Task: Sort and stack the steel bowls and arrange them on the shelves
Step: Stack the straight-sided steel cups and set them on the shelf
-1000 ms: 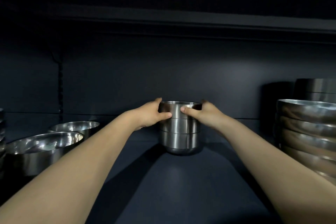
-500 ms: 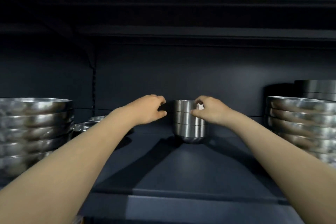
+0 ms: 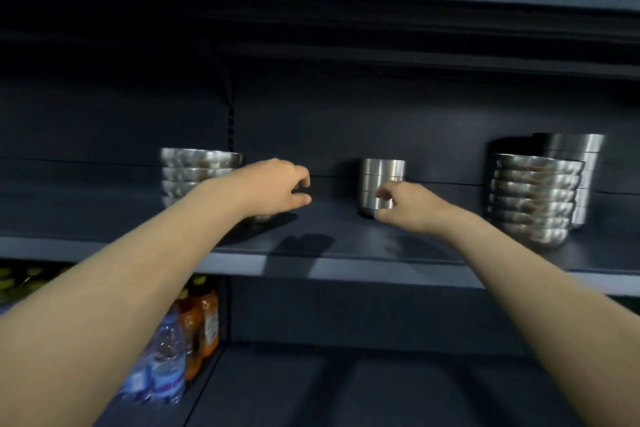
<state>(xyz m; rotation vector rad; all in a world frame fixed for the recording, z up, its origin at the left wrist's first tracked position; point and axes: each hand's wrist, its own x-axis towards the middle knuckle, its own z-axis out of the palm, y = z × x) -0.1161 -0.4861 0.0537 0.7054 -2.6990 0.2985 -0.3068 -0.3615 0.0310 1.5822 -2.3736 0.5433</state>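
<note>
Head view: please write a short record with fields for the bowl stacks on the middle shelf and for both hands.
small stack: upright on the shelf, apart from the others
left stack: wide bowls, partly hidden
right stack: wide bowls, taller stack behind it
left hand: loosely curled, holds nothing
right hand: in front of small stack; contact unclear

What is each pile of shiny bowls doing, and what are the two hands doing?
Small narrow steel bowl stack: nested, upright on the dark shelf.
Left wide steel bowl stack: nested, partly behind the arm.
Right wide steel bowl stack: nested, rims up.
Tall steel stack: upright behind the right stack.
Left hand: fingers loosely curled, holding nothing.
Right hand: curled in front of the small stack; contact unclear.
</note>
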